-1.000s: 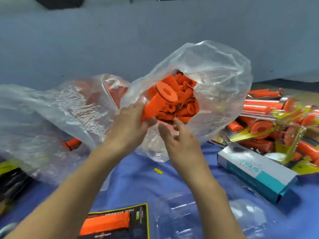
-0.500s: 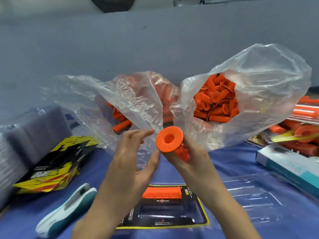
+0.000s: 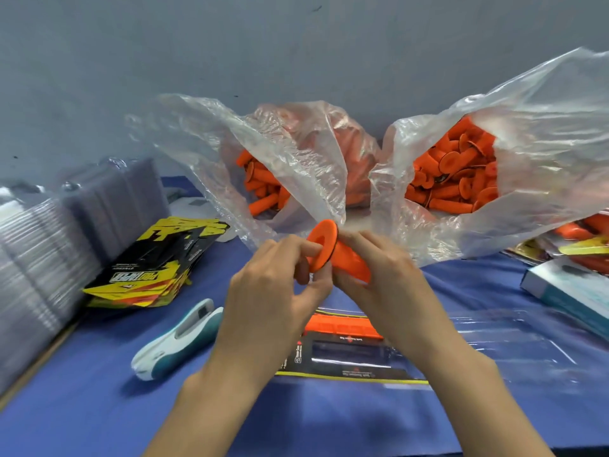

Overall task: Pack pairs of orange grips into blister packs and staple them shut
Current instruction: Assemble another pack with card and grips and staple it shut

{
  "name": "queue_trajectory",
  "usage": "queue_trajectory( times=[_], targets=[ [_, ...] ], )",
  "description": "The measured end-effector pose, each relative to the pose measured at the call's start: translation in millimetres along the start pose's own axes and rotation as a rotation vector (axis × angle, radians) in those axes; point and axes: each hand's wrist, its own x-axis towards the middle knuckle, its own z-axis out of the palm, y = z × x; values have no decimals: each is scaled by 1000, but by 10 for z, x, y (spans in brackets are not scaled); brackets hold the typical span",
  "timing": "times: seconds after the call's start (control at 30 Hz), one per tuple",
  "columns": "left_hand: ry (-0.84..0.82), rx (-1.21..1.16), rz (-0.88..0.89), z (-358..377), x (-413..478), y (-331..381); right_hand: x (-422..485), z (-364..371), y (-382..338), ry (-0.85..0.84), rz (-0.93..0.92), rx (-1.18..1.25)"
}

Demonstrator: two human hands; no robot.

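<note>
Gripping orange grip (image 3: 347,258) by barrel in right hand (image 3: 390,285), pinching flange with left hand (image 3: 268,291); held above open blister pack (image 3: 349,359), likely lining up for slot.

Stack of yellow-and-black printed cards (image 3: 155,262), fanned and slightly tilted, lying on a blue cloth (image 3: 99,407). Behind the stack and to its right, a crumpled clear plastic bag (image 3: 296,153), mouth gaping toward the camera. Farther right of the stack, just beside the first, a second and larger clear bag (image 3: 543,127). Far to the right of the stack, at the frame edge, a white-and-teal box (image 3: 566,288), cut off and blurred. Beyond the stack, across the whole background, a plain grey wall (image 3: 230,44).
</note>
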Motion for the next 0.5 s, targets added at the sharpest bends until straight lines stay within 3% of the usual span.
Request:
queue_trajectory(
  times=[0.23, 0.5],
  targets=[
    [47, -109, -77, -39, 4, 4, -62, -20, -20, 28, 99, 103],
    [57, -132, -122, 16, 18, 10, -95, -41, 27, -5, 131, 51]
  ],
)
